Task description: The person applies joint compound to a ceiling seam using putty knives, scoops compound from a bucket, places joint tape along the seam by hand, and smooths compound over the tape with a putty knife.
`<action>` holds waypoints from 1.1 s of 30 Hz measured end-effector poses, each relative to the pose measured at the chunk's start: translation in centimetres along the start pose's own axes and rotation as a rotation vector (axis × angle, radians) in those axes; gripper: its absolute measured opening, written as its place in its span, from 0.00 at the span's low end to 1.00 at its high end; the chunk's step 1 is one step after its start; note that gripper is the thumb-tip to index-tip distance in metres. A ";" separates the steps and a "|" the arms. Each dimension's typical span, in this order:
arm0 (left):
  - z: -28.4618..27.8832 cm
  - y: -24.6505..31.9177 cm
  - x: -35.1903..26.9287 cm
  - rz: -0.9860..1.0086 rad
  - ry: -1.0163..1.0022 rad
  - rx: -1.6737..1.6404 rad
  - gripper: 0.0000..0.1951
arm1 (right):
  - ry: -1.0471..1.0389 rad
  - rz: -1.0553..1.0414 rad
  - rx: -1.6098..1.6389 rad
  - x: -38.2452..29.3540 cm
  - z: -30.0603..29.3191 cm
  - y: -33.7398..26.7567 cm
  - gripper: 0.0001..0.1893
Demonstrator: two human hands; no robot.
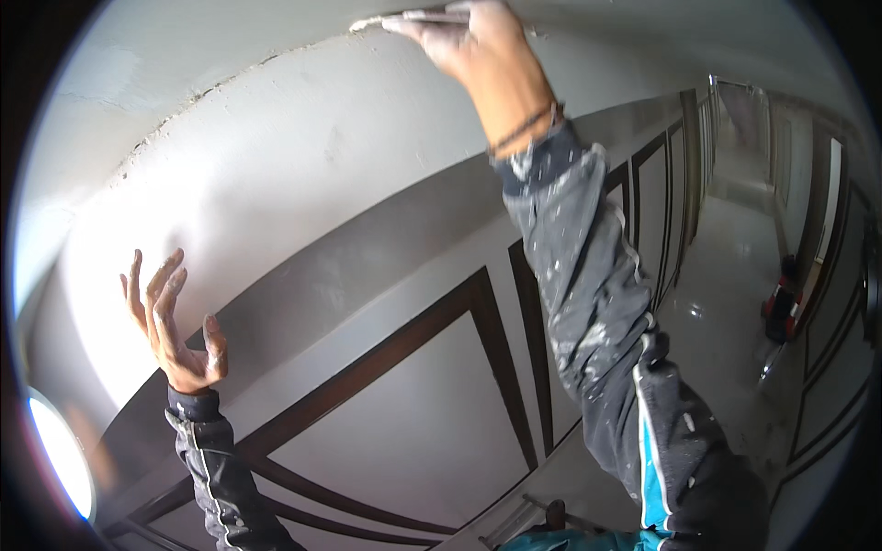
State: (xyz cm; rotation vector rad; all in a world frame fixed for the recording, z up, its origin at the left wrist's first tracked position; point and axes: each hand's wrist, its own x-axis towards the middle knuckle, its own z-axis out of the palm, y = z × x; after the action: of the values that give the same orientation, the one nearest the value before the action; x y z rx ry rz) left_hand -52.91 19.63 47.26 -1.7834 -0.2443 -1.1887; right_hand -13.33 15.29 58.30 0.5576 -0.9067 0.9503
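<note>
My right hand (475, 41) is raised to the top of the view and grips a thin, flat tool (431, 16), perhaps a putty knife, pressed near the joint of wall and ceiling. Pale filler (365, 24) shows at the tool's left end. From there a rough, broken crack (200, 96) runs down to the left along the joint. My left hand (176, 324) is held up at the left in front of the white wall (331, 131), fingers apart and holding nothing. Both hands and dark sleeves carry white smears.
Below lies a wall with dark brown frame mouldings (386, 358). A corridor with a shiny floor (723, 241) stretches away at the right, where a red and black object (782, 303) stands. Part of a metal ladder or frame (510, 523) shows at the bottom. A bright round light (62, 454) is at lower left.
</note>
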 end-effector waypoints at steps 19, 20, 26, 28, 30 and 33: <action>-0.4 -0.3 -0.1 -0.010 0.039 0.004 0.25 | 0.474 -0.864 -0.785 -0.1 -3.0 0.1 0.27; -1.0 -0.3 0.0 -0.003 0.021 0.015 0.25 | 0.471 -0.857 -0.771 0.3 -3.5 1.4 0.27; -0.6 -0.4 -0.2 -0.017 0.014 0.013 0.20 | 0.381 -0.882 -0.821 -2.4 -1.2 14.0 0.24; -1.4 -0.4 0.2 -0.020 -0.001 0.014 0.17 | 0.312 -0.979 -0.886 -4.2 1.3 19.4 0.23; 0.6 0.2 0.4 -0.025 0.015 -0.023 0.16 | 0.129 -0.858 -0.914 -5.7 1.0 22.9 0.23; -0.7 -0.7 0.2 -0.059 0.096 -0.053 0.15 | -0.041 -0.775 -0.889 -10.2 3.9 23.8 0.22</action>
State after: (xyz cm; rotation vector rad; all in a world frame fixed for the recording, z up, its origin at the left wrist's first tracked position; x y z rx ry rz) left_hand -53.63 19.42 47.89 -1.7698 -0.2119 -1.3300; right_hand -38.47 19.43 52.21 0.1164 -0.9340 -0.1939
